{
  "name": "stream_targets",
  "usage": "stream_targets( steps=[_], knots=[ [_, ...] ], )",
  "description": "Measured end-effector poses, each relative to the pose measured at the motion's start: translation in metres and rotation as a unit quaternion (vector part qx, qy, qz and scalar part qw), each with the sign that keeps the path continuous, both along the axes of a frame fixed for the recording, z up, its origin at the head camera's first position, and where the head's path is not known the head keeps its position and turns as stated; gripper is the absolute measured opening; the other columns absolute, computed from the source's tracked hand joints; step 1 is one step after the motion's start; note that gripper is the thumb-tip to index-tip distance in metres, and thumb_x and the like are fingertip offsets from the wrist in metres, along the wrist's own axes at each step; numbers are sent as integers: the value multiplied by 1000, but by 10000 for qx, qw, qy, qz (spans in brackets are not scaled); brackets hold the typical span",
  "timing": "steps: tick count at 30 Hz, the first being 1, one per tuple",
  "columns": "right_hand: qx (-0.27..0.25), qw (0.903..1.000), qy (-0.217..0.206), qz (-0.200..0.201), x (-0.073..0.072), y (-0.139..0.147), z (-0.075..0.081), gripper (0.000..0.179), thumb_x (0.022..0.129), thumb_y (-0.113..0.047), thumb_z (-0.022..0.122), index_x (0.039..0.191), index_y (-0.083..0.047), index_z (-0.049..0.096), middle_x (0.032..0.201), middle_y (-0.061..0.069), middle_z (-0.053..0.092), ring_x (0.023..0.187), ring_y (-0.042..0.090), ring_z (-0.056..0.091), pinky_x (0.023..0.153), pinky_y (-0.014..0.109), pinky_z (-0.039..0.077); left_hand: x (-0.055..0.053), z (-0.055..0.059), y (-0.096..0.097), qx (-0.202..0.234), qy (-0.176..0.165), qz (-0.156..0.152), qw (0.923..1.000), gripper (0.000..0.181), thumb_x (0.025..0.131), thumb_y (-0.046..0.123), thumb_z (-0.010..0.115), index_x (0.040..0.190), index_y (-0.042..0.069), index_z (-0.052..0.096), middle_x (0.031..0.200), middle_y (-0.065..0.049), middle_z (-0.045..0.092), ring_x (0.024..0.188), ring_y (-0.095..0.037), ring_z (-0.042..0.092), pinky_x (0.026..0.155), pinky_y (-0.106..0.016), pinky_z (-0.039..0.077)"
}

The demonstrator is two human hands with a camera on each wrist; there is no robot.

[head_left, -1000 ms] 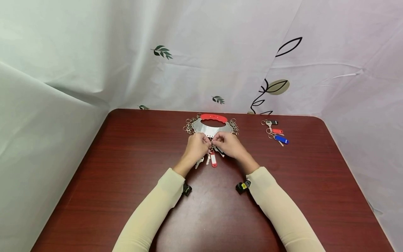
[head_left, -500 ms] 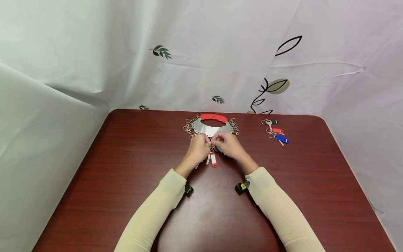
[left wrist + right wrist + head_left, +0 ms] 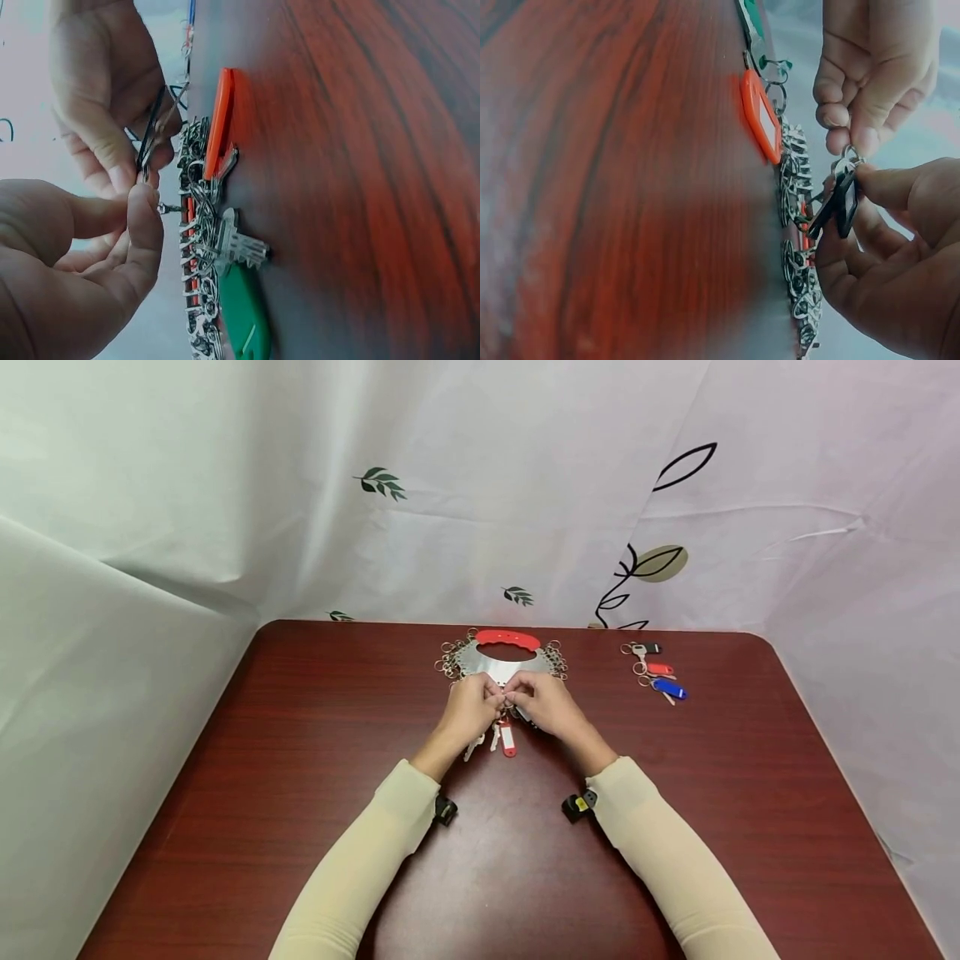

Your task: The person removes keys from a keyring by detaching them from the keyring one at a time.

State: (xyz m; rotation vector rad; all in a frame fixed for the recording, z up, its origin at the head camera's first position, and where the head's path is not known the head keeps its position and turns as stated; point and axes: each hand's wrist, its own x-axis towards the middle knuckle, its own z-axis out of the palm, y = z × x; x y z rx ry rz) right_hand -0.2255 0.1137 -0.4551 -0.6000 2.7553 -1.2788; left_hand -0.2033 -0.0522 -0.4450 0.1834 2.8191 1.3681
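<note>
A metal key-holder plate (image 3: 491,669) with a red handle (image 3: 508,638) lies near the table's far edge, small hooks and rings along its rim. At its near edge my two hands meet, fingertips together. My left hand (image 3: 468,706) pinches a small metal hook (image 3: 169,208) at the plate's rim, mostly hidden by the fingertips. My right hand (image 3: 549,703) pinches a key ring (image 3: 849,154) from which a black key tag (image 3: 847,204) and a key hang. Below the hands lie a red key tag (image 3: 508,740) with a key, and a green key tag (image 3: 244,311) with another.
To the right on the table (image 3: 750,793) lie several keys on rings, with a black tag (image 3: 652,647), a red tag (image 3: 660,668) and a blue tag (image 3: 670,688). A white patterned curtain (image 3: 450,543) hangs behind the table.
Both hands stay at the plate's near edge; only the fingers and left wrist shift slightly. The keys below the left hand were partly covered half a second ago and show more now.
</note>
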Motion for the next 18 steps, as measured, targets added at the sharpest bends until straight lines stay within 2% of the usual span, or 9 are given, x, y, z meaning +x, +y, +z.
stream_targets(
  steps=[2, 6, 8, 12, 15, 18],
  knots=[
    [34, 10000, -16, 26, 0, 1, 0, 6, 97, -9, 71, 95, -9, 76, 88, 5, 74, 78, 15, 59, 75, 32, 48, -1, -1, -2, 65, 86, 35, 9999, 8, 92, 5, 75, 85, 5, 70, 76, -7, 71, 67, -16, 65, 62, -25, 53],
    [61, 9999, -14, 109, -2, 3, 0, 5, 97, -9, 71, 95, -8, 75, 86, 5, 73, 77, 14, 60, 74, 31, 50, -2, -2, -7, 7, 396, 5, 9992, 5, 91, 4, 76, 93, 3, 71, 84, -8, 72, 74, -17, 65, 70, -29, 54],
    [120, 9998, 34, 136, -2, 3, 1, 5, 97, -10, 71, 94, -8, 75, 85, 5, 74, 77, 14, 61, 74, 31, 50, -4, -2, -9, -88, 542, -149, 9984, 10, 91, 2, 75, 101, 2, 72, 88, -10, 73, 76, -18, 65, 73, -31, 55],
    [298, 9993, 187, 107, -3, 4, 3, 5, 96, -12, 72, 94, -9, 75, 83, 3, 74, 77, 14, 63, 75, 32, 51, -7, -1, -10, -233, 593, -672, 9957, 21, 92, -1, 71, 112, 4, 72, 93, -10, 74, 74, -17, 65, 70, -29, 53],
    [425, 9987, 290, 53, -3, 4, 5, 5, 96, -12, 72, 92, -11, 75, 80, 2, 73, 75, 13, 63, 74, 32, 50, -11, -1, -11, -196, 527, -917, 9942, 24, 92, -4, 68, 114, 6, 71, 102, -10, 76, 77, -15, 69, 68, -25, 53],
    [505, 9981, 337, 43, -2, 3, 8, 5, 95, -13, 73, 91, -11, 74, 78, 1, 72, 74, 12, 62, 72, 31, 49, -15, -1, -10, -140, 486, -979, 9939, 23, 92, -6, 66, 111, 6, 70, 108, -10, 77, 85, -18, 74, 71, -26, 56]
  ],
)
